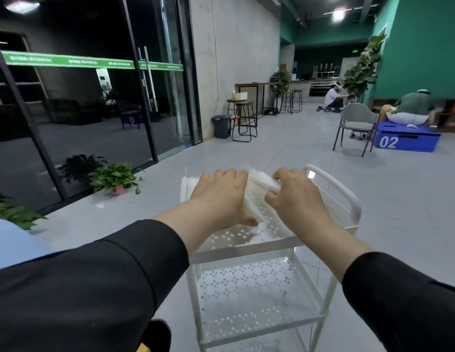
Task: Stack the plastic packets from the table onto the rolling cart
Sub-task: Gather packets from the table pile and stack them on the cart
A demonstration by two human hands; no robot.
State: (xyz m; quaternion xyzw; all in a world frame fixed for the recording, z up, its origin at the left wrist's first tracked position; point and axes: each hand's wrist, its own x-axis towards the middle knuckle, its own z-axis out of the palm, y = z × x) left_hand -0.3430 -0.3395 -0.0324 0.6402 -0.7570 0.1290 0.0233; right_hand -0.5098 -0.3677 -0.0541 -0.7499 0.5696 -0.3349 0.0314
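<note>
Over the top shelf of the cart [249, 252], both hands meet on a bundle of white packets [257, 189]. The left hand [218, 196] lies palm-down across the bundle's left side, fingers bent over its far edge and thumb tucked beneath at the near edge, so its grip wraps the packets. The right hand [295, 199] holds the bundle's right end, fingers curled and pinching the plastic between fingertips and thumb. The packets sit just above or on the perforated top shelf; contact with the shelf cannot be told, since the hands cover the underside. A further white stack [187, 186] shows at the cart's far left corner, just beyond the left hand. The cart's curved handle [343, 196] rises at its right side, near the right hand. Two lower perforated shelves are visible below the top one. Both forearms wear black sleeves [94, 283]. Left of the cart, potted plants [114, 177] stand on the tiled floor against a glass wall with a green stripe. Well beyond the cart stand stools [243, 120] and a dark bin [221, 125]. To the cart's far right are a grey chair [356, 123] and a blue box [407, 141] marked 02, with a person bent over it.
</note>
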